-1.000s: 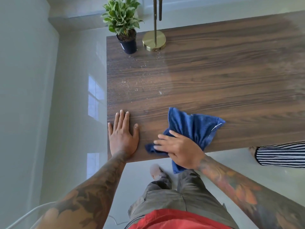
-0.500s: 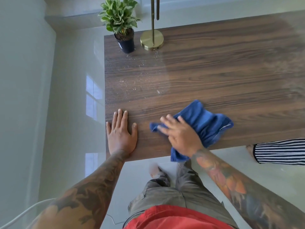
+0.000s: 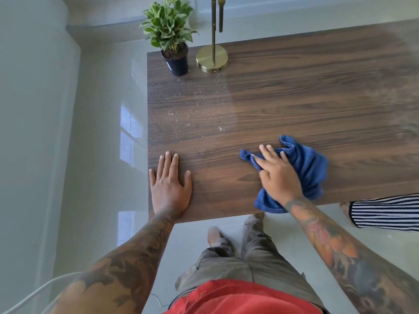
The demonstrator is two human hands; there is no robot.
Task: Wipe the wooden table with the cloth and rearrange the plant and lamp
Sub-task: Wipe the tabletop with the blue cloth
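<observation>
Left hand: the left hand (image 3: 169,188) lies palm-down, fingers straight and together, flat on the dark brown wood-grain table (image 3: 294,105) at its 7 o'clock corner, holding nothing
Right hand: the right hand (image 3: 277,175) presses straight, spread fingers onto the crumpled blue terry cloth (image 3: 303,168), not curled round it
Cloth: on the tabletop near the near edge, at 5 o'clock; its lower fold overhangs that edge
Plant: green leafy plant in a small black pot (image 3: 173,44), upright at the 11 o'clock corner
Lamp: brass lamp with round base and thin stem (image 3: 212,58), just beside the pot, apart from it
Residue: pale specks (image 3: 192,105) between pot and left hand
Bystander: striped black-and-white trouser leg (image 3: 385,211) at 4 o'clock, beyond the table edge
</observation>
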